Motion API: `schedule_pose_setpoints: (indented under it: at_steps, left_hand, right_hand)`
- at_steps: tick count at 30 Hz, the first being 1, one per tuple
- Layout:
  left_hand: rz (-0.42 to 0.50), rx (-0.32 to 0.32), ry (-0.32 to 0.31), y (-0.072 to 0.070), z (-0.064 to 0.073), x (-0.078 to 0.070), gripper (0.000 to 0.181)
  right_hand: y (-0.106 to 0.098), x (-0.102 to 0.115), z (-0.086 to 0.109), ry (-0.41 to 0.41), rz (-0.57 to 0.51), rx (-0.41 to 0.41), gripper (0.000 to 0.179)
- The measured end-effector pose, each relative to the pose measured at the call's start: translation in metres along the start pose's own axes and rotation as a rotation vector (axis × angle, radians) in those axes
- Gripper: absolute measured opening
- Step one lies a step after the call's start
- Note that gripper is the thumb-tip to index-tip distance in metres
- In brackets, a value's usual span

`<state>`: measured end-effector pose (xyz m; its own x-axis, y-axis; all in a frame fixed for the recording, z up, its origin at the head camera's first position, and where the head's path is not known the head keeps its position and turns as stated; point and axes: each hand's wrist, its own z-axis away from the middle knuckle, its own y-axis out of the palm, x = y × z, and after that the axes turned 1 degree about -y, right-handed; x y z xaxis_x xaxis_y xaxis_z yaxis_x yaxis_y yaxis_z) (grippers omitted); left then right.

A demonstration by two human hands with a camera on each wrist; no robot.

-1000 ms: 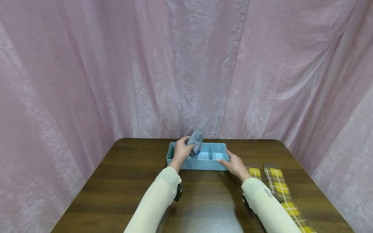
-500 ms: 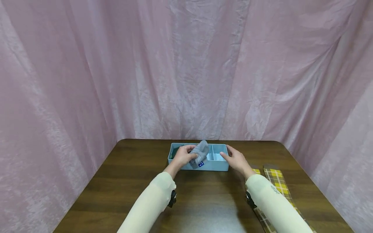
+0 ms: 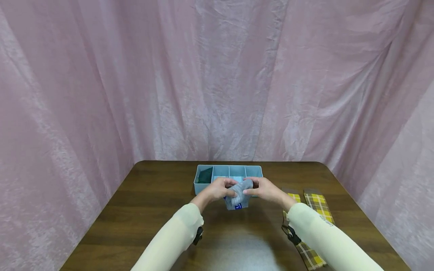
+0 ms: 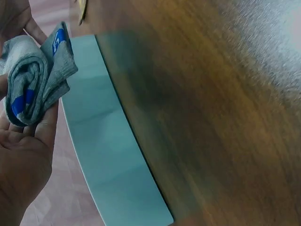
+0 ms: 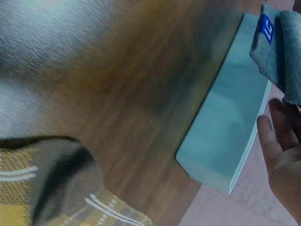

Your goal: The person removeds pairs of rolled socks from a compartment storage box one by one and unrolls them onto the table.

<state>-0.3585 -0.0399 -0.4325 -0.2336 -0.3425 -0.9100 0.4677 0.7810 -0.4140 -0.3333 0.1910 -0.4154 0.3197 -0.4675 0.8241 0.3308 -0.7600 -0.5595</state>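
A pair of grey socks (image 3: pixel 240 194) with a blue patch is rolled up, one end hanging loose, just in front of the light blue box. My left hand (image 3: pixel 217 191) grips the roll from the left; the left wrist view shows the coiled socks (image 4: pixel 30 84) lying on its fingers. At the roll's right end, my right hand (image 3: pixel 266 191) pinches it between thumb and fingers. The light blue box (image 3: pixel 203 188) has several compartments in a row, and its leftmost one holds a folded dark green cloth (image 3: pixel 205 175). Both hands partly hide the box's front.
Two yellow-and-brown plaid socks (image 3: pixel 318 205) lie flat on the right of the brown wooden table (image 3: pixel 152 218), partly under the right sleeve. A pink curtain (image 3: pixel 217 82) hangs right behind the table's far edge.
My left hand has brought the grey socks out from over the box, toward me and to the right. My right hand has left the box's right end and taken hold of the socks.
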Motion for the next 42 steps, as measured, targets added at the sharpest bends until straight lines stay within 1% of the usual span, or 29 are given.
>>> schedule_pose_setpoints:
  at_steps: [3, 5, 7, 10, 12, 14, 19, 23, 25, 30, 33, 36, 38, 40, 42]
  left_hand:
    - [0.0, 0.012, -0.011, 0.004, 0.003, -0.001, 0.034]
    - [-0.015, 0.005, -0.017, 0.006, 0.006, 0.0, 0.031]
    - [-0.023, -0.003, -0.016, 0.008, 0.008, 0.0, 0.027]
    - [-0.047, -0.002, -0.012, 0.012, 0.013, 0.0, 0.022]
    - [-0.056, 0.018, -0.01, 0.015, 0.016, 0.001, 0.021]
    - [-0.073, 0.039, -0.004, 0.018, 0.021, 0.002, 0.022]
    - [-0.11, 0.092, -0.015, 0.023, 0.031, 0.006, 0.022]
    - [-0.115, 0.133, -0.047, 0.025, 0.04, 0.011, 0.018]
    - [-0.104, 0.147, -0.062, 0.027, 0.044, 0.013, 0.017]
    - [-0.079, 0.165, -0.087, 0.031, 0.054, 0.018, 0.017]
    - [-0.103, 0.175, -0.086, 0.032, 0.059, 0.021, 0.016]
    - [-0.169, 0.185, -0.068, 0.034, 0.064, 0.023, 0.017]
    - [-0.234, 0.184, -0.036, 0.034, 0.067, 0.024, 0.019]
    - [-0.311, 0.182, -0.008, 0.035, 0.069, 0.024, 0.023]
    - [-0.386, 0.181, 0.019, 0.036, 0.071, 0.024, 0.026]
  right_hand:
    - [0.004, -0.002, 0.005, -0.002, -0.004, 0.004, 0.03]
    - [0.005, -0.003, 0.009, 0.002, 0.002, -0.008, 0.023]
    - [0.006, -0.003, 0.012, 0.005, 0.0, -0.015, 0.023]
    - [0.007, -0.002, 0.019, -0.003, -0.009, -0.004, 0.033]
    - [0.008, -0.002, 0.023, -0.008, -0.013, 0.014, 0.038]
    - [0.01, -0.002, 0.027, -0.002, -0.006, 0.035, 0.04]
    - [0.019, -0.005, 0.036, 0.013, 0.007, 0.072, 0.027]
    - [0.03, -0.011, 0.043, 0.009, 0.006, 0.077, 0.022]
    - [0.034, -0.013, 0.046, 0.032, -0.031, 0.083, 0.021]
    - [0.046, -0.018, 0.055, 0.121, -0.154, 0.104, 0.02]
    - [0.053, -0.021, 0.06, 0.146, -0.165, 0.098, 0.02]
    - [0.059, -0.025, 0.064, 0.152, -0.131, 0.073, 0.02]
    - [0.062, -0.027, 0.066, 0.14, -0.071, 0.043, 0.021]
    - [0.064, -0.027, 0.068, 0.107, 0.031, 0.013, 0.022]
    - [0.065, -0.027, 0.07, 0.046, 0.162, -0.023, 0.026]
